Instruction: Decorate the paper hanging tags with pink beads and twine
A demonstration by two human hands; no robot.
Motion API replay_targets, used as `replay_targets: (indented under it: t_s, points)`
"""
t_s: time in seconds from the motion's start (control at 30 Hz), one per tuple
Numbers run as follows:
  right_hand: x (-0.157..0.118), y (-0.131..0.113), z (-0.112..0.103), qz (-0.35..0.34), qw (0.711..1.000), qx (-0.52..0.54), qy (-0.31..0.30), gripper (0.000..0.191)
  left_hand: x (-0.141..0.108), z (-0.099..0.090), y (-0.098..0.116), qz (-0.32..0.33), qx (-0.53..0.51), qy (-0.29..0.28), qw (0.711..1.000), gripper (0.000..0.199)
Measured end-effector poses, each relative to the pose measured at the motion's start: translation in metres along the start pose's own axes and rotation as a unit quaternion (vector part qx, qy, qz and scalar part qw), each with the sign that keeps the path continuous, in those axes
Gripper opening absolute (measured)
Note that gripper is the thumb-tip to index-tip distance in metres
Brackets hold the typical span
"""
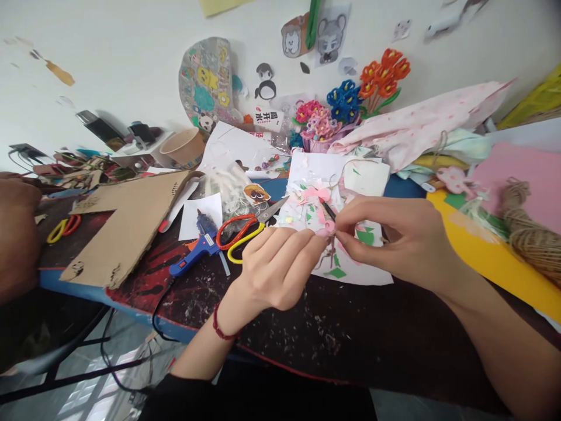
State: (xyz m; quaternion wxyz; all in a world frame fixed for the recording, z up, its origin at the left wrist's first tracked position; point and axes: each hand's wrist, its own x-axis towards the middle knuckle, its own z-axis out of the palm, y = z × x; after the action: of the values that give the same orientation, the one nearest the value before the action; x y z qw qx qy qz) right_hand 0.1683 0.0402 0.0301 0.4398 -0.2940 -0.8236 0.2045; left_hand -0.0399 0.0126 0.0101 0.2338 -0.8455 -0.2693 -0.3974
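Over the table's middle, my left hand [280, 263] pinches a small pink paper piece [328, 227] near its fingertips. Just right of it, my right hand [394, 237] is closed at the fingertips, touching the same piece. A dark pen-like item with a red tip [326, 207] points up and left from the right fingertips; how it is held is partly hidden. Below and behind the hands lies white paper [372, 272] with pink and green scraps. Scissors with red and yellow handles [239, 234] rest left of them, blades apart, beside a blue glue gun [199, 251].
Cut cardboard [127, 228] lies at left, near another person's arm [17, 240] and a second pair of scissors [63, 228]. Bead flowers [346, 102] and a paper bowl [184, 146] stand at the back. Twine [530, 234] and yellow paper [491, 263] lie right.
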Motion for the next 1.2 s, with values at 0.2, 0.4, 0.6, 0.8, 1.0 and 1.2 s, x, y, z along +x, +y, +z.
replay_targets:
  t_s: [0.2, 0.4, 0.6, 0.8, 1.0, 1.2]
  points:
    - [-0.001, 0.0, 0.002, -0.025, 0.999, -0.032, 0.019, 0.017, 0.0, 0.0, 0.003, -0.01, -0.015, 0.007, 1.0, 0.017]
    - [-0.002, 0.002, 0.004, -0.043, 0.997, -0.05, 0.047, 0.016, 0.001, -0.003, 0.007, -0.037, -0.015, -0.006, 0.999, 0.016]
    - [-0.002, 0.002, 0.007, -0.047, 0.996, -0.037, 0.071, 0.019, 0.0, 0.005, 0.005, -0.086, -0.063, 0.03, 0.994, 0.019]
    - [-0.004, 0.002, 0.011, -0.044, 0.994, -0.022, 0.095, 0.022, 0.002, 0.009, 0.001, -0.212, -0.161, 0.011, 0.964, 0.023]
    - [-0.003, 0.003, 0.012, -0.032, 0.997, -0.007, 0.063, 0.02, 0.005, 0.005, 0.002, -0.258, -0.222, 0.014, 0.94, 0.017]
    - [-0.004, 0.005, 0.019, -0.022, 0.998, 0.0, 0.062, 0.019, 0.004, 0.007, 0.004, -0.26, -0.274, 0.011, 0.926, 0.024]
